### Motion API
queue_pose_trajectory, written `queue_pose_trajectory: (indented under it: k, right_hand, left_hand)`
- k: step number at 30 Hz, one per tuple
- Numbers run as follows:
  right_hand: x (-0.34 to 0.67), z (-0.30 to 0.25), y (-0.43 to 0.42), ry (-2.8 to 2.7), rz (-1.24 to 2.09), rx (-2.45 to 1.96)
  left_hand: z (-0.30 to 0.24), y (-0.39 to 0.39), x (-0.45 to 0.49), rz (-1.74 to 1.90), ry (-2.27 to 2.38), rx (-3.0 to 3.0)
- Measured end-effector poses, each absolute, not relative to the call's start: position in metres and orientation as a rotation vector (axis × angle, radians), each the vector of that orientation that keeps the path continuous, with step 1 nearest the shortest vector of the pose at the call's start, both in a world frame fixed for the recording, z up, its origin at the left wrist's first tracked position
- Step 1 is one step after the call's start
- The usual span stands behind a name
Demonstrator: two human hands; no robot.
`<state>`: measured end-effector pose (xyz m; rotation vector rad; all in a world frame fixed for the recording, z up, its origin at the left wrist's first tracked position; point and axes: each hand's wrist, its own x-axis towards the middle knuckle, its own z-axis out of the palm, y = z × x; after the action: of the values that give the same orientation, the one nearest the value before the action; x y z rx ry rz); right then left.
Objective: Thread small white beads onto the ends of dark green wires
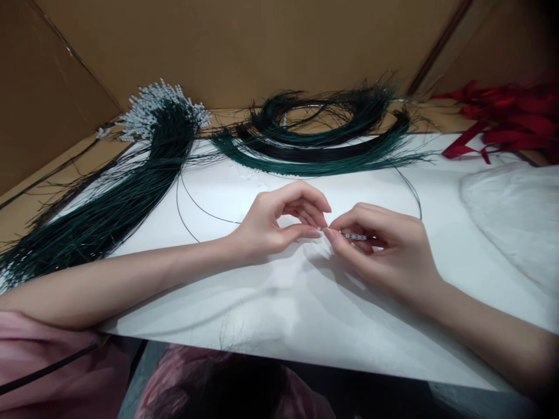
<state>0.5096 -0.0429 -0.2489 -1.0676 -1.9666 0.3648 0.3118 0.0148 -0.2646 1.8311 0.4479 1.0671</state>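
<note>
Nearest, pink clothing (56, 364) lies below the edge of the white tabletop (262, 317). Over the middle of that surface the two hands meet, fingertips almost touching, on a short beaded strand (356, 237). The left hand (283, 224) pinches its left end between thumb and fingers, the index finger raised clear. The right hand (384, 241) grips it just beside, between thumb and index finger, with a row of white beads showing under its curled fingers. This piece seems partly worked: several beads are on it, but whether the row is complete I cannot tell, since the fingers hide some of it.

To the right, a translucent plastic sheet (519, 218) rests on the tabletop. Beyond the hands, small white bits (248, 173), perhaps loose beads, lie scattered.

Farther off on the left, a thick green bundle (152, 169) ends in a dense head of white beaded tips (152, 110); these look like finished pieces, a large share done. At far centre, curved bundles of dark green strands (323, 166) show no clear beaded heads, so they are probably what is left. At far right, red ribbons (510, 116) lie in a heap; behind everything stands a brown cardboard wall (262, 52).
</note>
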Motion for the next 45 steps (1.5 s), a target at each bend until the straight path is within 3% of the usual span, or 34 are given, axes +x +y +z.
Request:
queue_pose_trajectory:
  k: [45]
  right_hand:
    - [0.5116,-0.2518,-0.0404,-1.992,0.322,-1.066]
  left_hand:
    - [-0.2645,0.0158,0.3111,1.030,0.456,1.839]
